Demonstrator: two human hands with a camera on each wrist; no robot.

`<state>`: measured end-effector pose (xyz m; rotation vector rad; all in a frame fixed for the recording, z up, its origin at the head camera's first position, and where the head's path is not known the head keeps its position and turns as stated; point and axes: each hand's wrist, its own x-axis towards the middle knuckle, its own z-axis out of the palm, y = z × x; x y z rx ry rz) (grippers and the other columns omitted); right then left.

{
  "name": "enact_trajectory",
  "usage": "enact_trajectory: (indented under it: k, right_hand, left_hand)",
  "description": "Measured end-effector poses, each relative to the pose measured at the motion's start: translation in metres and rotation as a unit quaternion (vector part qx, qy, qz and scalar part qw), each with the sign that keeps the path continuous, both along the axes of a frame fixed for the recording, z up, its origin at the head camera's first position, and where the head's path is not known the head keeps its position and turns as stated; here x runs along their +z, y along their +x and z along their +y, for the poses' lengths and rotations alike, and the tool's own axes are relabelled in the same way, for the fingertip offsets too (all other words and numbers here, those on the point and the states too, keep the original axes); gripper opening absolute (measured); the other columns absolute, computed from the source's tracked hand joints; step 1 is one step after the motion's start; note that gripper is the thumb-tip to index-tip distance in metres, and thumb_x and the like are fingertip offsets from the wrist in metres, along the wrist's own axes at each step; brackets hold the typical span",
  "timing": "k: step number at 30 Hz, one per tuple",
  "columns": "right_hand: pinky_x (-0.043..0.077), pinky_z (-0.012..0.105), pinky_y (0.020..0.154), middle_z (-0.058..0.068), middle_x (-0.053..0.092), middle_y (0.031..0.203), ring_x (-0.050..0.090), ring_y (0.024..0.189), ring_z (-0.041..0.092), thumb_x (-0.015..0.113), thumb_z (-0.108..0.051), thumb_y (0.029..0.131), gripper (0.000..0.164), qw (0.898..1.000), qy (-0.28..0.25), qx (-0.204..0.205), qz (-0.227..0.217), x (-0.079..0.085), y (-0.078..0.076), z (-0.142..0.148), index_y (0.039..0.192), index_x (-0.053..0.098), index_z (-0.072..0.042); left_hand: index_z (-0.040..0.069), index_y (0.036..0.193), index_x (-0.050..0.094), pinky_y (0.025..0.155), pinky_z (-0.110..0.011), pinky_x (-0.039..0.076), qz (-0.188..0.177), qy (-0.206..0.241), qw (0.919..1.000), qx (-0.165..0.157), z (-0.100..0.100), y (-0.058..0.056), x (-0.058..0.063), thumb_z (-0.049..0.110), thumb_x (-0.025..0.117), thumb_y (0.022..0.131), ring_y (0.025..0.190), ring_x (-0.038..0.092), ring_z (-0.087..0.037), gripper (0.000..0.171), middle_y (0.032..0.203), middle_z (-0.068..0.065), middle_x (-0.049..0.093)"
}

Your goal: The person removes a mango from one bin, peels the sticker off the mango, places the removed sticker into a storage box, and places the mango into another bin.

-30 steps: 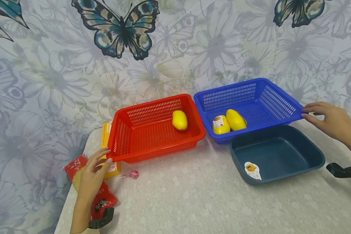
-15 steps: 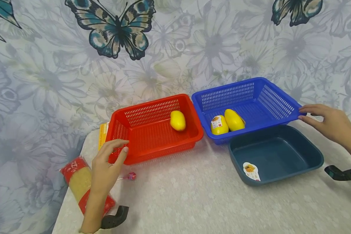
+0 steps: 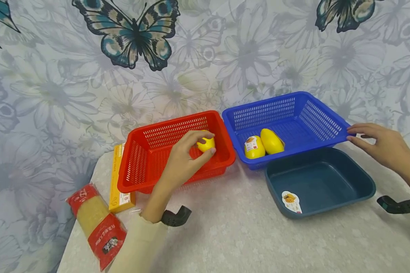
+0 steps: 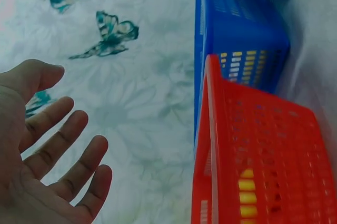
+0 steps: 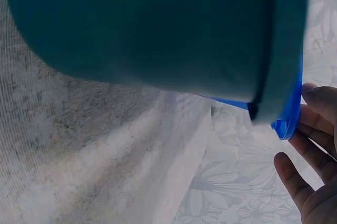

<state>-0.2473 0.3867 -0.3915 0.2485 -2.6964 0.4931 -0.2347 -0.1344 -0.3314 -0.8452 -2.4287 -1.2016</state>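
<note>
My left hand (image 3: pixel 182 158) hovers over the red plastic basket (image 3: pixel 140 186), thumb and fingers spread apart around a yellow mango (image 3: pixel 206 145) inside it. Part of that mango is hidden by the fingers. The left wrist view has the same hand (image 4: pixel 58 150) with nothing between its fingers, above the red basket (image 4: pixel 274 145). At the right, my right hand (image 3: pixel 386 146) pinches the near right corner of the blue basket (image 3: pixel 328 113). Two more yellow mangoes lie in the blue basket's left end, one labelled mango (image 3: pixel 254 148) and one plain mango (image 3: pixel 271 141).
A dark teal tub (image 3: pixel 322 189) with a fruit sticker stands before the blue basket. To the left lie a yellow box (image 3: pixel 117 182) and a red-and-yellow packet (image 3: pixel 97 223). The butterfly-patterned wall (image 3: pixel 246 57) rises behind the baskets.
My left hand has left the red basket's left corner and moved right and inward to above the mango. My right hand has stayed at the blue basket's corner.
</note>
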Motion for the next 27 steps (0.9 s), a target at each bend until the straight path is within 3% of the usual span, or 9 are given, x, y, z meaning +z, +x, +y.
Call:
enact_trajectory:
  k: [4, 7, 14, 17, 22, 27]
  right_hand:
    - [0.046, 0.068, 0.085, 0.033, 0.058, 0.126, 0.056, 0.108, 0.052, 0.069, -0.017, 0.095, 0.032, 1.0, -0.002, 0.003, 0.008, -0.001, 0.001, 0.0, 0.118, 0.066, 0.005]
    - [0.047, 0.067, 0.084, 0.032, 0.059, 0.125, 0.057, 0.107, 0.051, 0.07, -0.016, 0.095, 0.031, 1.0, -0.001, 0.007, 0.017, -0.002, 0.0, 0.0, 0.118, 0.066, 0.005]
    - [0.048, 0.063, 0.081, 0.029, 0.061, 0.123, 0.06, 0.104, 0.048, 0.071, -0.013, 0.094, 0.029, 0.999, -0.002, 0.016, 0.035, -0.004, 0.002, 0.003, 0.116, 0.067, 0.005]
    - [0.048, 0.064, 0.082, 0.03, 0.061, 0.124, 0.059, 0.105, 0.049, 0.071, -0.012, 0.094, 0.028, 0.999, 0.0, 0.011, 0.033, -0.003, 0.004, 0.006, 0.116, 0.067, 0.005]
    - [0.048, 0.066, 0.082, 0.031, 0.059, 0.124, 0.057, 0.107, 0.05, 0.07, -0.012, 0.094, 0.029, 1.0, 0.005, 0.005, 0.021, -0.001, 0.004, 0.005, 0.117, 0.066, 0.006]
    - [0.049, 0.066, 0.082, 0.03, 0.06, 0.123, 0.058, 0.106, 0.05, 0.07, -0.013, 0.094, 0.029, 1.0, 0.008, 0.016, 0.019, -0.001, 0.003, 0.0, 0.116, 0.066, 0.006]
  left_hand:
    - [0.02, 0.13, 0.062, 0.095, -0.04, 0.05, -0.031, -0.018, 0.9992, -0.018, 0.03, -0.024, 0.003, 0.037, 0.071, 0.093, 0.114, 0.055, -0.018, 0.042, 0.125, 0.007, 0.058]
    - [0.02, 0.135, 0.059, 0.097, -0.04, 0.049, -0.032, -0.042, 0.9982, -0.028, 0.05, -0.042, 0.007, 0.041, 0.072, 0.092, 0.116, 0.053, -0.016, 0.05, 0.129, 0.007, 0.056]
    - [0.022, 0.139, 0.055, 0.095, -0.03, 0.047, -0.035, -0.048, 0.9975, -0.038, 0.094, -0.081, 0.032, 0.042, 0.073, 0.09, 0.117, 0.053, -0.015, 0.056, 0.136, 0.004, 0.053]
    - [0.023, 0.142, 0.053, 0.096, -0.03, 0.047, -0.051, -0.083, 0.9945, -0.038, 0.112, -0.096, 0.037, 0.047, 0.073, 0.088, 0.121, 0.051, -0.016, 0.062, 0.14, 0.003, 0.05]
    - [0.023, 0.149, 0.045, 0.103, -0.036, 0.044, -0.079, -0.159, 0.9834, -0.037, 0.136, -0.116, 0.035, 0.055, 0.072, 0.086, 0.129, 0.045, -0.016, 0.076, 0.149, -0.001, 0.042]
    - [0.022, 0.151, 0.042, 0.108, -0.043, 0.039, -0.08, -0.196, 0.9769, -0.028, 0.147, -0.132, 0.027, 0.055, 0.071, 0.086, 0.132, 0.043, -0.018, 0.078, 0.148, -0.002, 0.045]
